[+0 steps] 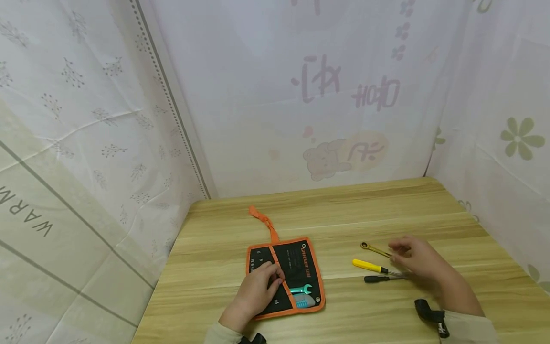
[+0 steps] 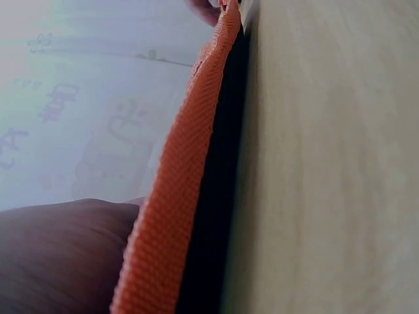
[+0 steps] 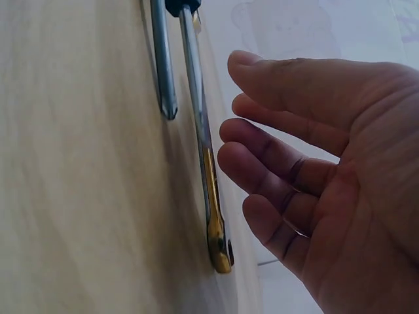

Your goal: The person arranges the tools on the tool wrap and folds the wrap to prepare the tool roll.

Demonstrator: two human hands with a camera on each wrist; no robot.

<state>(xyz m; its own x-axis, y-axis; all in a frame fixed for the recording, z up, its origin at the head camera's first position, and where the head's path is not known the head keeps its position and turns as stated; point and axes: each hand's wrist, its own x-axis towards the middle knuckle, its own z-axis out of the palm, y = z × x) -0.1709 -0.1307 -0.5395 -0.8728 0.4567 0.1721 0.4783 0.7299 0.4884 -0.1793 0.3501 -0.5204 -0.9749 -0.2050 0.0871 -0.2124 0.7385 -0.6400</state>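
Note:
A black tool pouch with orange trim (image 1: 296, 258) lies flat on the table. My left hand (image 1: 256, 290) rests over its left part, with curled fingertips pinching at the orange pocket edge. In the pocket sit a teal open-end wrench (image 1: 301, 289) and a grey-and-blue tool (image 1: 304, 301), each partly hidden. My right hand (image 1: 418, 258) is above the right side of the table, its fingers loosely bent and holding nothing. Close by it lie a gold ratchet wrench (image 1: 375, 249), a yellow-handled screwdriver (image 1: 367, 265) and a black-handled screwdriver (image 1: 375, 279). The right wrist view shows the wrench's open end (image 3: 219, 252) beside the fingers.
An orange tie strap (image 1: 267, 220) stretches from the pouch's far edge. The wooden table (image 1: 343, 205) is enclosed by patterned cloth (image 1: 258, 119) at the back and both sides.

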